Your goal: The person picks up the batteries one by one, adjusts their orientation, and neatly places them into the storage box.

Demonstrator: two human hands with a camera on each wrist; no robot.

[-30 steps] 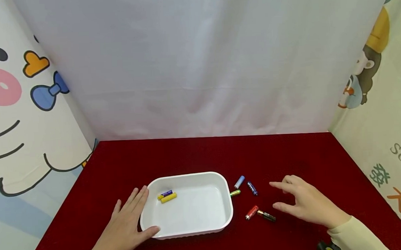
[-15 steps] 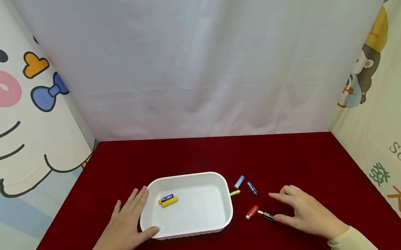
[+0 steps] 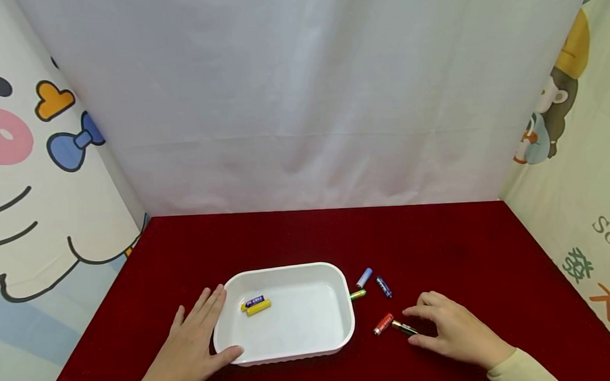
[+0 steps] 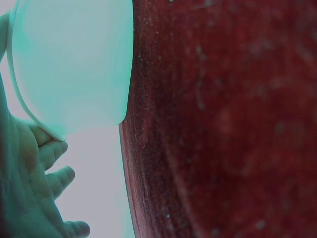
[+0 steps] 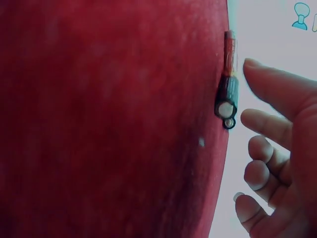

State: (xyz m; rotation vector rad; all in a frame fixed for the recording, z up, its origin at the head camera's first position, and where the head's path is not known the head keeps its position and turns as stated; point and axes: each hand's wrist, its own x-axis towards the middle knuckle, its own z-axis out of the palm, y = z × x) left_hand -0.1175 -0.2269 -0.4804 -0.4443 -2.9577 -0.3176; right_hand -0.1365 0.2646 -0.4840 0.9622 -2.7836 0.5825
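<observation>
A white plastic tray (image 3: 305,321) stands on the red tabletop. My left hand (image 3: 186,346) rests against its left end, fingers straight along the wall and thumb at the front rim. Inside lie a purple-and-yellow battery (image 3: 255,300) and a yellow battery (image 3: 259,308), side by side. Right of the tray, my right hand (image 3: 451,329) hovers by a black battery with a copper end (image 3: 404,327), thumb and forefinger spread around its near end. The right wrist view shows a gap between the fingers and that black battery (image 5: 228,91). A red battery (image 3: 383,324) lies beside it.
Behind those, a light blue battery (image 3: 364,277) and a dark blue battery (image 3: 383,287) lie on the red tabletop (image 3: 440,236). A green battery (image 3: 358,294) sits close against the tray's right wall. A white curtain (image 3: 307,128) hangs at the back.
My right hand has moved left and lower, toward the black battery. In the tray, the two batteries have rolled slightly. The left hand stays put.
</observation>
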